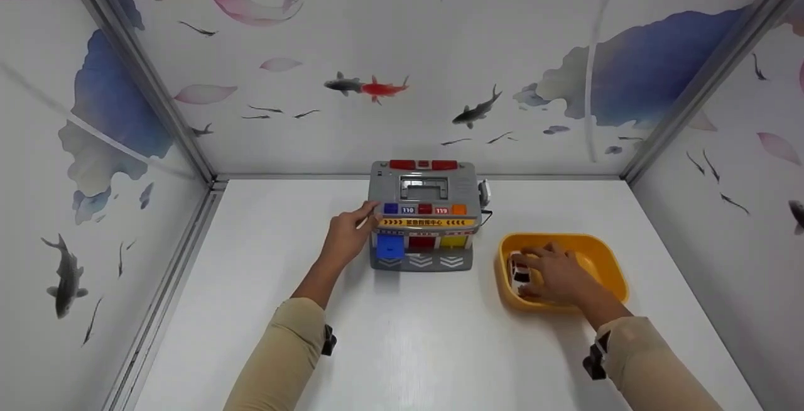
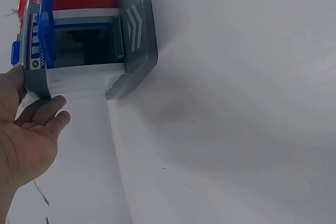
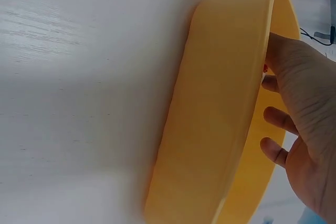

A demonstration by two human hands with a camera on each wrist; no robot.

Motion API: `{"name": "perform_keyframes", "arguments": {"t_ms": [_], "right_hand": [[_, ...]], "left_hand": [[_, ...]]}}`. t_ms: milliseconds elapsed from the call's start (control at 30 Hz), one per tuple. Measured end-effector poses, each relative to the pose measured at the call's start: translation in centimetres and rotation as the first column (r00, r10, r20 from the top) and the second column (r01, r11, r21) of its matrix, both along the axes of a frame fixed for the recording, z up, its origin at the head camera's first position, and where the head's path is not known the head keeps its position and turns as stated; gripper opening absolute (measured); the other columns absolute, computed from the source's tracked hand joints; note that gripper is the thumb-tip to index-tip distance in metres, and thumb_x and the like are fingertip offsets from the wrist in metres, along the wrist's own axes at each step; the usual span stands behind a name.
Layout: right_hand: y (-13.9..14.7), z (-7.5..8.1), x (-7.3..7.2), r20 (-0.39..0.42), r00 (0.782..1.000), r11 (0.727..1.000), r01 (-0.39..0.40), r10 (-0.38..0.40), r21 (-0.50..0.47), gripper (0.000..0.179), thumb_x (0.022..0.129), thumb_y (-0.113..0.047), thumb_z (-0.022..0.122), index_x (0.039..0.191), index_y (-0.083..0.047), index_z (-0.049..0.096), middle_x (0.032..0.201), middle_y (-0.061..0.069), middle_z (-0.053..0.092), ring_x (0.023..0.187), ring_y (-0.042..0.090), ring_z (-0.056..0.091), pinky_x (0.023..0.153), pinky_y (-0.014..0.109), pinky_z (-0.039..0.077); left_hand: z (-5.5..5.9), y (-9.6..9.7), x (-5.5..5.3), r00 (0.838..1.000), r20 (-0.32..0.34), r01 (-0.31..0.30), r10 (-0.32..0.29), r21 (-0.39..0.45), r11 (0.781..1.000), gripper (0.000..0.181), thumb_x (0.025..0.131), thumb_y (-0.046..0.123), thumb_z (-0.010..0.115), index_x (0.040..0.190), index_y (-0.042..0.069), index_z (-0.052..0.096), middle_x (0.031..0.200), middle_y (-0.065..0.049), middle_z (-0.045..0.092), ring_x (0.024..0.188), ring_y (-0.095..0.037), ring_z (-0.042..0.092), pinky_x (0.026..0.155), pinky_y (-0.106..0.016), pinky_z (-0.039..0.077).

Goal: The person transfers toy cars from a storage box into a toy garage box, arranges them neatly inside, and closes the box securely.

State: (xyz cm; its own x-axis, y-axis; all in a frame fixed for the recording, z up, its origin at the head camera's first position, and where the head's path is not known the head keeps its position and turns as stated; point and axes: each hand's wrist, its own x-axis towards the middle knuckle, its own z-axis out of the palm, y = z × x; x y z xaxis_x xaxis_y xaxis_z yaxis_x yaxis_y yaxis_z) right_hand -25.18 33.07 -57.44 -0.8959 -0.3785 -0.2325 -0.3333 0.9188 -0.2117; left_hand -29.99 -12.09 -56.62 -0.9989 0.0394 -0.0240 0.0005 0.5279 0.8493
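A grey toy garage [image 1: 422, 213] with a handle and coloured buttons stands near the back wall. Its blue door [image 2: 46, 24] is swung up, and a dark bay shows behind it. My left hand [image 1: 347, 235] grips the garage's left side, thumb near the blue button and fingers along the side. On the right, my right hand [image 1: 556, 273] reaches into a yellow basin [image 1: 603, 254]. Its thumb and fingers pinch a small white toy car [image 1: 519, 273] with dark windows at the basin's left end. In the right wrist view the basin wall and hand hide nearly all of the car.
Beside the blue door sit a red door [image 1: 421, 242] and a yellow door [image 1: 453, 241], both down. A handset-like grey part [image 1: 484, 193] with a black cord hangs on the garage's right side. Patterned walls enclose the white table [image 1: 402, 335] at the back and sides.
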Motion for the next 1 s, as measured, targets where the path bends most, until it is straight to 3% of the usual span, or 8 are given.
{"name": "perform_keyframes", "arguments": {"t_ms": [133,500,800,1000], "right_hand": [[-0.1,-0.5,-0.1,0.004,1.000,1.000,0.017,-0.017,0.010,0.078,0.094,-0.043,0.089,0.162,-0.024,0.055,0.168,0.019,0.051,0.146,0.054,0.044,0.120,0.087,0.033],[-0.3,-1.2,-0.7,0.021,0.999,0.999,0.034,-0.034,-0.001,0.086,0.091,-0.033,0.090,0.163,-0.013,0.048,0.169,0.023,0.048,0.154,0.058,0.037,0.125,0.088,0.026],[0.7,-0.3,-0.7,-0.035,0.999,0.999,0.017,-0.018,-0.052,0.086,0.084,-0.040,0.095,0.155,-0.015,0.054,0.162,0.023,0.054,0.144,0.055,0.048,0.115,0.091,0.037],[0.8,1.1,-0.1,-0.043,0.999,0.996,0.013,-0.017,-0.091,0.085,0.080,-0.033,0.098,0.152,-0.014,0.056,0.159,0.022,0.055,0.137,0.050,0.049,0.110,0.085,0.044]], "left_hand": [[0.0,0.0,0.0,1.000,0.009,-0.006,0.006,-0.001,1.000,0.050,0.112,0.048,0.064,0.159,0.031,0.062,0.166,-0.003,0.057,0.157,-0.032,0.054,0.128,-0.051,0.049],[0.1,0.1,0.0,1.000,0.030,-0.007,0.007,-0.005,1.000,0.050,0.113,0.048,0.064,0.160,0.032,0.060,0.168,-0.001,0.056,0.158,-0.030,0.053,0.128,-0.050,0.049],[0.2,0.0,0.1,1.000,0.005,-0.009,0.009,-0.015,1.000,0.051,0.112,0.047,0.064,0.160,0.030,0.060,0.166,-0.003,0.057,0.156,-0.031,0.055,0.128,-0.050,0.049],[0.2,0.1,0.2,1.000,0.001,-0.010,0.010,-0.016,1.000,0.051,0.112,0.048,0.064,0.160,0.029,0.060,0.167,-0.003,0.056,0.156,-0.031,0.055,0.128,-0.049,0.050]]}}
